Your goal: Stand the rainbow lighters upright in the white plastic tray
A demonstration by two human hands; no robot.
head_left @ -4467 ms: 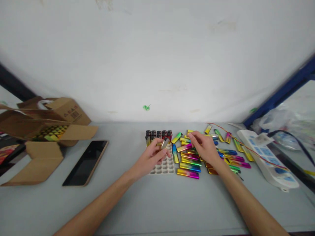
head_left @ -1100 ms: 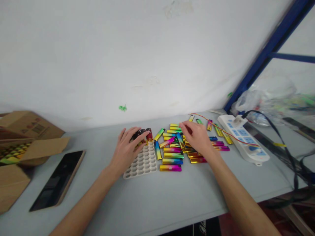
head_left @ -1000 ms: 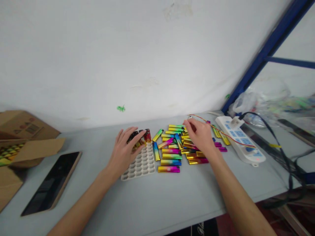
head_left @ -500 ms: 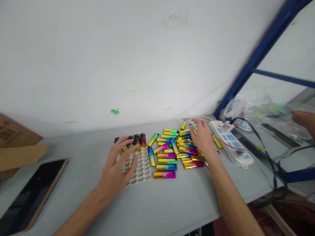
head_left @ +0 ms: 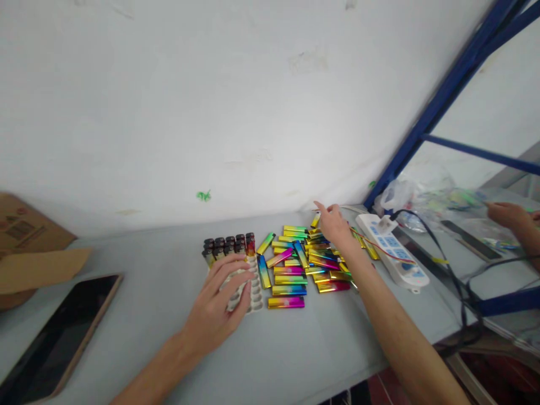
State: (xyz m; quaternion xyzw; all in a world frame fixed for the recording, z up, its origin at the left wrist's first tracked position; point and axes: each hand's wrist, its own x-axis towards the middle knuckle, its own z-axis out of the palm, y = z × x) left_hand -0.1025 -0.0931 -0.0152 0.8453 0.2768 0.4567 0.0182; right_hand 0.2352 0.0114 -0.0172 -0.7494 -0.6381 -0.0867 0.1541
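My left hand [head_left: 228, 298] hovers over a pale tray [head_left: 256, 289] with rows of round holes, fingers spread and curved, nothing in it. Upright in the tray's far rows stand several black-topped, shiny-bodied pieces [head_left: 230, 244] that look like lighters. To the right of the tray lies a loose pile of flat metallic sticks [head_left: 291, 279], gold fading to pink, blue or green. My right hand [head_left: 335, 225] is at the back of this pile, index finger stretched out, near a short yellow stick [head_left: 315, 219]. Its underside is hidden, and I see nothing held.
A white power strip [head_left: 394, 253] with a plug and black cable [head_left: 455, 264] lies right of the pile, a thin red-yellow wire across it. A phone [head_left: 63, 337] and cardboard box [head_left: 37, 242] are at left. Beyond the blue frame [head_left: 439, 101], another person's hand [head_left: 508, 216] is near plastic bags.
My left hand has shifted toward the near side of the tray, uncovering more black tops. My right hand has moved slightly back toward the wall, its index finger now extended. The view has turned slightly.
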